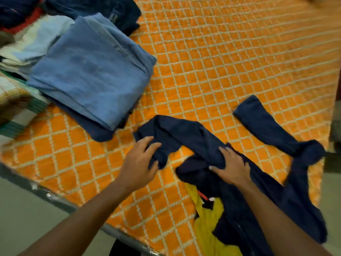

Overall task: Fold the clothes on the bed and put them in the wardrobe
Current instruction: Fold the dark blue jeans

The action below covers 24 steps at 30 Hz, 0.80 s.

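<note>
The left grip point(140, 163) and right grip point(233, 168) are bare hands (forearms point(88, 215) uncovered too).

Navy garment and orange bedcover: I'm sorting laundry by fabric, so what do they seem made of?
Navy garment: soft, matte knit, probably cotton jersey; it crumples in limp folds. Orange bedcover: quilted cloth, likely cotton; pale stitched lines divide it into diamonds.

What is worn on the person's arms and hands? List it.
Nothing shows. The left hand and right hand are bare: no gloves, rings, watch or bands visible. The left forearm and right forearm are bare too, no sleeve in view.
</note>
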Motion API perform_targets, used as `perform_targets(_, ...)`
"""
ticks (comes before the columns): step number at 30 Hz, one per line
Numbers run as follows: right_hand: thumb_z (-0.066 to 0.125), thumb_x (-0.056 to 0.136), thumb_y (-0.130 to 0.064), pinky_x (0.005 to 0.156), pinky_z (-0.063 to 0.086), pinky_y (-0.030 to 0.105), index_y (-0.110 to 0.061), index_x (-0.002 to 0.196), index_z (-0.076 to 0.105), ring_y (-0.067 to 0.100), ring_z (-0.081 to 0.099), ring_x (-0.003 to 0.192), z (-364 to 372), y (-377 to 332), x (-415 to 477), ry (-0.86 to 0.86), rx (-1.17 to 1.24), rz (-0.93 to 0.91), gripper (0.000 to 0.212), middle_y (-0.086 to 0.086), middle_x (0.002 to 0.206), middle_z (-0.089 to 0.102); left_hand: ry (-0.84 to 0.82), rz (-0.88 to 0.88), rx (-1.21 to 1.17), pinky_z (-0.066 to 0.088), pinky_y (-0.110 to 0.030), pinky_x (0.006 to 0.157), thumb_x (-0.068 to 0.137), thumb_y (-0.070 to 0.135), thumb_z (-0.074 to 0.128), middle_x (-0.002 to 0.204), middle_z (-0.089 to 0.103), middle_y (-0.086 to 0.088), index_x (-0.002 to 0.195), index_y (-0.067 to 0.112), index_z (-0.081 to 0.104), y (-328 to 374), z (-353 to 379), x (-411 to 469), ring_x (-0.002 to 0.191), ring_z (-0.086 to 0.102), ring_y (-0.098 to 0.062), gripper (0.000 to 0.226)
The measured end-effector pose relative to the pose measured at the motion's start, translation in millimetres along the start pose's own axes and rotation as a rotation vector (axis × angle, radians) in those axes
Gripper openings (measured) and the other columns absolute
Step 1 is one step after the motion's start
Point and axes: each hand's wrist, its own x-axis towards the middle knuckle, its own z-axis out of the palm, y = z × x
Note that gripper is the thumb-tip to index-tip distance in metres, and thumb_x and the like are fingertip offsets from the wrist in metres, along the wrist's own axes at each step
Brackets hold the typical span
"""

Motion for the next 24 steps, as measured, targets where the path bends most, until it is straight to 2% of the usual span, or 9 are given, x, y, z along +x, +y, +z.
perform_targets(5,0.048,0.079,-0.087,0.111,0.031,0.059,-0.044,0.159,0.000,0.036,0.022,0.149,34,48,-28,0.132,0.072,0.115,0.103,0.005,0.169,0.004,-0.129,-0.429,0.095,0.043,-0.060,0.105,0.068,0.034,0.087,0.159,0.027,-0.023,0.156,0.017,0.032,0,64,-14,0.145,0.030,-0.045,0.105)
perform_targets(7,0.051,0.077,-0.088,0.110,0.029,0.061,-0.040,0.160,0.003,0.038,0.023,0.147,36,60,-24,0.145,0.157,0.206,0.108,0.007,0.169,0.007,-0.129,-0.430,0.221,0.041,-0.061,0.101,0.072,0.036,0.084,0.153,0.034,-0.022,0.152,0.021,0.037,6,77,-12,0.141,0.033,-0.046,0.094)
perform_targets(9,0.055,0.080,-0.083,0.107,0.032,0.057,-0.031,0.158,0.022,0.037,0.033,0.142,31,64,-15,0.141,0.186,0.182,0.099,0.008,0.160,0.030,-0.099,-0.414,0.276,0.043,-0.062,0.094,0.080,0.028,0.077,0.141,0.043,-0.021,0.143,0.020,0.047,7,78,-7,0.131,0.039,-0.047,0.069)
perform_targets(11,0.061,0.087,-0.069,0.093,0.042,0.047,-0.024,0.140,0.045,0.036,0.053,0.126,26,68,-14,0.203,0.215,0.082,0.071,0.008,0.136,0.058,-0.065,-0.367,0.266,0.048,-0.061,0.086,0.083,0.015,0.070,0.126,0.051,-0.022,0.135,0.015,0.055,7,77,-7,0.114,0.049,-0.049,0.053)
perform_targets(13,0.060,0.094,-0.056,0.076,0.044,0.040,-0.020,0.119,0.054,0.035,0.064,0.104,27,68,-22,0.242,0.224,-0.062,0.044,0.006,0.110,0.068,-0.041,-0.383,0.223,0.050,-0.058,0.085,0.088,0.014,0.064,0.123,0.056,-0.021,0.134,0.014,0.058,9,77,-14,0.107,0.052,-0.049,0.046)
perform_targets(15,0.056,0.098,-0.049,0.068,0.043,0.039,-0.020,0.107,0.053,0.033,0.063,0.091,36,63,-42,0.281,0.311,-0.171,0.031,0.003,0.094,0.064,0.026,-0.456,0.134,0.049,-0.052,0.091,0.091,0.019,0.063,0.124,0.057,-0.018,0.132,0.015,0.061,29,82,-28,0.111,0.053,-0.045,0.042)
perform_targets(18,0.052,0.101,-0.044,0.066,0.043,0.039,-0.018,0.108,0.055,0.033,0.059,0.090,51,40,-74,0.408,0.442,-0.324,0.026,0.006,0.101,0.058,0.110,-0.489,-0.089,0.044,-0.039,0.096,0.090,0.017,0.068,0.128,0.055,-0.017,0.131,0.008,0.061,79,90,-48,0.118,0.053,-0.033,0.043)
perform_targets(22,0.052,0.103,-0.040,0.052,0.044,0.039,-0.018,0.099,0.058,0.028,0.052,0.074,53,2,-112,0.505,0.553,-0.448,0.023,0.004,0.104,0.044,0.178,-0.458,-0.309,0.047,-0.043,0.099,0.092,0.025,0.069,0.129,0.048,0.004,0.135,0.019,0.056,129,94,-80,0.125,0.047,-0.014,0.045)
perform_targets(24,0.056,0.101,-0.041,0.052,0.045,0.040,-0.018,0.094,0.063,0.027,0.055,0.080,46,-23,-125,0.577,0.568,-0.530,0.025,0.003,0.108,0.045,0.203,-0.439,-0.417,0.050,-0.041,0.096,0.092,0.027,0.065,0.127,0.048,0.011,0.135,0.026,0.052,144,90,-91,0.122,0.050,-0.010,0.045)
